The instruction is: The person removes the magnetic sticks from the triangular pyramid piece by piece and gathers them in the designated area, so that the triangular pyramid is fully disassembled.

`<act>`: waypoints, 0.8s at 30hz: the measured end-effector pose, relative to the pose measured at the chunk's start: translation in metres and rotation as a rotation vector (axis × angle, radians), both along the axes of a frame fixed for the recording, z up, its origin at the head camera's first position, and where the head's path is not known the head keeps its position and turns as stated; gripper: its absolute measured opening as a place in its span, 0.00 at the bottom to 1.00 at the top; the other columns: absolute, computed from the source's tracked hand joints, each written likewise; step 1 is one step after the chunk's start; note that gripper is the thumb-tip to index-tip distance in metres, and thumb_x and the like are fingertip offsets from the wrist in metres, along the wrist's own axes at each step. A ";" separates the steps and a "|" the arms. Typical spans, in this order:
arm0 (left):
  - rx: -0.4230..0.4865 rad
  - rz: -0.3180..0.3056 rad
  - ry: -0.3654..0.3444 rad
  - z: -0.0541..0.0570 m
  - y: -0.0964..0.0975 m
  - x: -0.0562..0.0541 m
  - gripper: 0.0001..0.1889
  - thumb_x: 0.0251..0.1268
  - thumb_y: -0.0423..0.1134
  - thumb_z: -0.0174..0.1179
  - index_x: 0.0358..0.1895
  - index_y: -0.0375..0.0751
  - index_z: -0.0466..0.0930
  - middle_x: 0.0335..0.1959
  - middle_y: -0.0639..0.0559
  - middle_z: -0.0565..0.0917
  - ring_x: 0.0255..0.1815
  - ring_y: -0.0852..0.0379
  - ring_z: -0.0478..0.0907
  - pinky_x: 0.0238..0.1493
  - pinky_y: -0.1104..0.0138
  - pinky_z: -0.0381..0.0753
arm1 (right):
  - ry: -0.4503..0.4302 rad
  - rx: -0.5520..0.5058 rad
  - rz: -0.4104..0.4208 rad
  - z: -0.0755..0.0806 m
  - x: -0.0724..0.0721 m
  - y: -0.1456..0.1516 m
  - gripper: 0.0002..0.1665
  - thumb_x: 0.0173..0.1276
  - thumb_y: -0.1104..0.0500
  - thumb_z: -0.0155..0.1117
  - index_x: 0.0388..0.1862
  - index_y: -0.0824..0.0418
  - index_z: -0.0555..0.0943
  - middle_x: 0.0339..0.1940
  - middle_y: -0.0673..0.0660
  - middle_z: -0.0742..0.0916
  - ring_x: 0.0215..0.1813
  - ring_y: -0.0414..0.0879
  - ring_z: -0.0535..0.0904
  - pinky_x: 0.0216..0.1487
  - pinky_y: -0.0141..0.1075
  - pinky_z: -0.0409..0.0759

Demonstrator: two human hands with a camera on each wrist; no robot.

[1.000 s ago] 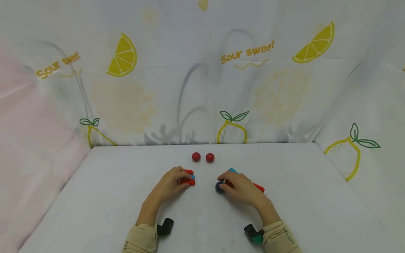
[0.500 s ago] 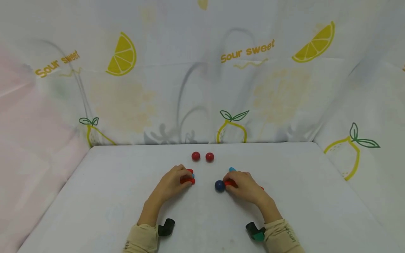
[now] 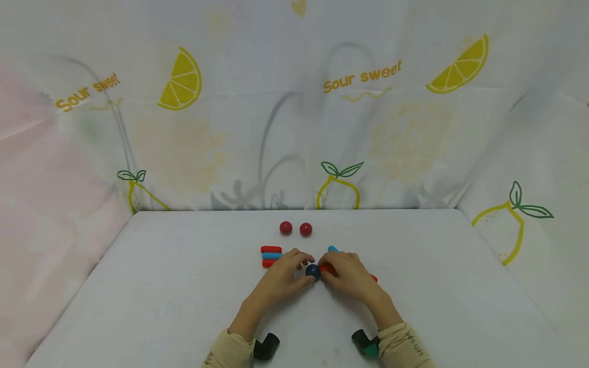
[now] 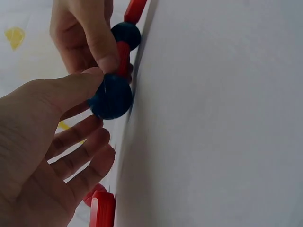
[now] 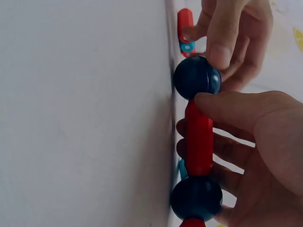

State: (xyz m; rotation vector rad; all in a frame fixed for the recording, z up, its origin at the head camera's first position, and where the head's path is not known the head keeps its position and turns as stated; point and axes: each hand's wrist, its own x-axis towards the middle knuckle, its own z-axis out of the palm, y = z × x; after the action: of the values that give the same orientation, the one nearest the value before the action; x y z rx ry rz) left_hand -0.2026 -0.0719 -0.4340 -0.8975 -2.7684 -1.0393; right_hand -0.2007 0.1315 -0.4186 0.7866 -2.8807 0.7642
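Note:
My left hand (image 3: 282, 278) reaches round a dark blue ball (image 3: 313, 272) in the head view, thumb and forefinger at its sides. My right hand (image 3: 352, 277) grips a red rod (image 5: 200, 142) whose end meets this ball. At the rod's other end, the right wrist view shows a second dark blue ball (image 5: 196, 198), and another red rod (image 5: 192, 222) continues beyond it. In the left wrist view, my left thumb touches the near ball (image 4: 111, 97) while the other fingers spread below. A light blue rod (image 3: 333, 249) pokes out behind my right hand; most of it is hidden.
Two red balls (image 3: 296, 228) would flank no gap wider than a ball; the left one (image 3: 286, 228) and right one (image 3: 306, 229) sit near the white table's (image 3: 184, 286) back edge. Left of my hands lie a red rod (image 3: 271, 249), a light blue rod (image 3: 272, 256) and another red rod (image 3: 269, 263).
My left hand has left the loose rods and moved right to the blue ball. My right hand has shifted from the ball to the red rod, and the joined pieces have moved slightly left.

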 end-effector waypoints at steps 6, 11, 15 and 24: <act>0.025 0.011 -0.013 -0.002 0.006 0.001 0.17 0.56 0.42 0.68 0.49 0.47 0.77 0.43 0.56 0.78 0.41 0.60 0.75 0.45 0.72 0.78 | 0.000 0.004 -0.005 0.000 0.003 -0.005 0.09 0.61 0.58 0.67 0.41 0.54 0.80 0.39 0.47 0.86 0.52 0.48 0.81 0.58 0.53 0.71; 0.039 0.024 -0.013 -0.002 0.006 0.002 0.16 0.55 0.41 0.68 0.47 0.47 0.77 0.41 0.55 0.77 0.41 0.60 0.76 0.44 0.72 0.78 | 0.021 0.002 -0.010 -0.001 0.004 -0.006 0.09 0.62 0.57 0.67 0.41 0.54 0.80 0.39 0.47 0.86 0.57 0.51 0.80 0.57 0.53 0.71; 0.044 0.029 -0.027 -0.001 0.007 0.003 0.15 0.55 0.40 0.68 0.46 0.47 0.77 0.41 0.55 0.78 0.41 0.60 0.76 0.44 0.72 0.78 | 0.029 0.011 0.003 -0.001 0.004 -0.005 0.08 0.62 0.57 0.66 0.41 0.53 0.80 0.39 0.47 0.86 0.53 0.49 0.81 0.56 0.53 0.71; -0.016 -0.013 0.029 0.006 0.004 -0.004 0.15 0.54 0.36 0.68 0.46 0.44 0.79 0.43 0.53 0.80 0.45 0.57 0.76 0.48 0.68 0.79 | 0.028 0.045 0.052 0.001 0.002 0.000 0.08 0.61 0.58 0.67 0.40 0.55 0.81 0.42 0.51 0.86 0.57 0.53 0.79 0.55 0.54 0.72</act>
State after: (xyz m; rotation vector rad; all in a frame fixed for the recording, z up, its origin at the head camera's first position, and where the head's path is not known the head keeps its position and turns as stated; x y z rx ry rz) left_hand -0.2069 -0.0680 -0.4276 -0.9263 -2.7545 -0.9989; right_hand -0.1988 0.1310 -0.4177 0.8738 -2.8727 0.6899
